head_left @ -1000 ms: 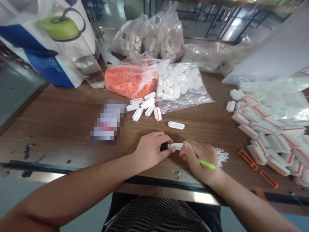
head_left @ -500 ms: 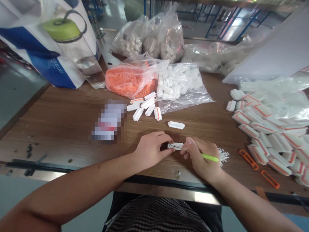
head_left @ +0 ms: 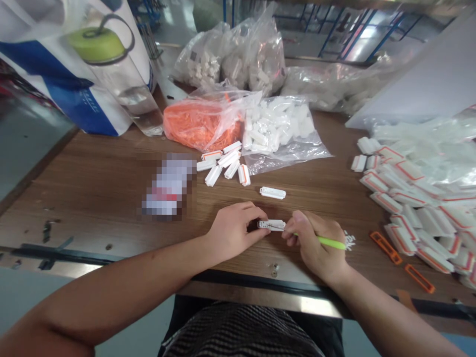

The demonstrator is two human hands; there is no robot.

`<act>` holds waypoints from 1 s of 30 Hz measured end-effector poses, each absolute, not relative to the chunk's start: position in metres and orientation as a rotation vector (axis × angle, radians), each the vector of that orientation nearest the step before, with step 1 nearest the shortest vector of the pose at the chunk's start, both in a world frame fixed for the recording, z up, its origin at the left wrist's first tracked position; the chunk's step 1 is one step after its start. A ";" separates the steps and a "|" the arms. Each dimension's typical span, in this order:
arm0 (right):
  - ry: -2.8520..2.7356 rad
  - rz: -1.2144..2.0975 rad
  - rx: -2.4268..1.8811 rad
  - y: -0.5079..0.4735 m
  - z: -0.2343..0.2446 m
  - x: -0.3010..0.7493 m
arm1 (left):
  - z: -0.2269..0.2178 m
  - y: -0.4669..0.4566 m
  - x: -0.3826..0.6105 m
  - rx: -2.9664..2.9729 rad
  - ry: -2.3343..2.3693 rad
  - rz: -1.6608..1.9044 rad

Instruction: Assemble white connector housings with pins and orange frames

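My left hand (head_left: 233, 229) pinches the left end of a small white plastic piece (head_left: 272, 224), pressing it to the wooden table (head_left: 92, 193) near the front edge. My right hand (head_left: 316, 243) is closed round a thin tool with a green handle (head_left: 330, 242), its tip resting on the piece. Another white piece (head_left: 272, 193) lies just beyond my hands. A small group of white and orange-trimmed pieces (head_left: 226, 166) sits further back. A little heap of tiny white bits (head_left: 348, 240) lies by my right wrist.
A pile of white pieces with orange trim (head_left: 416, 208) fills the right side, with two orange frames (head_left: 403, 258) before it. Bags of orange parts (head_left: 201, 124) and white parts (head_left: 277, 126) lie behind. A water bottle (head_left: 119, 74) and a blue-white bag (head_left: 80, 106) stand at far left.
My right hand has shifted slightly right along the piece with the green tool. The left hand keeps its hold in the same place.
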State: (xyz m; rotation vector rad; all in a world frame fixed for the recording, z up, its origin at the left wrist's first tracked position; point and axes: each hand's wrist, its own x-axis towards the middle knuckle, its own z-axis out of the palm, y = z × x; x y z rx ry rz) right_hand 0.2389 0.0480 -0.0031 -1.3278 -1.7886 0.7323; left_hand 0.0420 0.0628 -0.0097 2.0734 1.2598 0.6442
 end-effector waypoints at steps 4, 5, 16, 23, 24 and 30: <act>-1.796 0.720 -1.318 0.048 -0.004 0.238 | -0.011 0.063 0.042 2.073 1.259 0.657; -1.802 0.719 -1.313 0.048 -0.004 0.238 | -0.012 0.063 0.042 2.072 1.258 0.663; -2.063 0.583 -1.217 0.051 0.007 0.236 | -0.012 0.063 0.043 2.038 1.276 0.633; -1.873 0.638 -1.267 0.047 0.002 0.239 | -0.011 0.063 0.042 2.045 1.265 0.660; -1.866 0.645 -1.271 0.048 0.001 0.239 | -0.011 0.063 0.042 2.045 1.265 0.661; -1.969 0.616 -1.223 0.051 0.004 0.236 | -0.013 0.063 0.042 2.051 1.269 0.649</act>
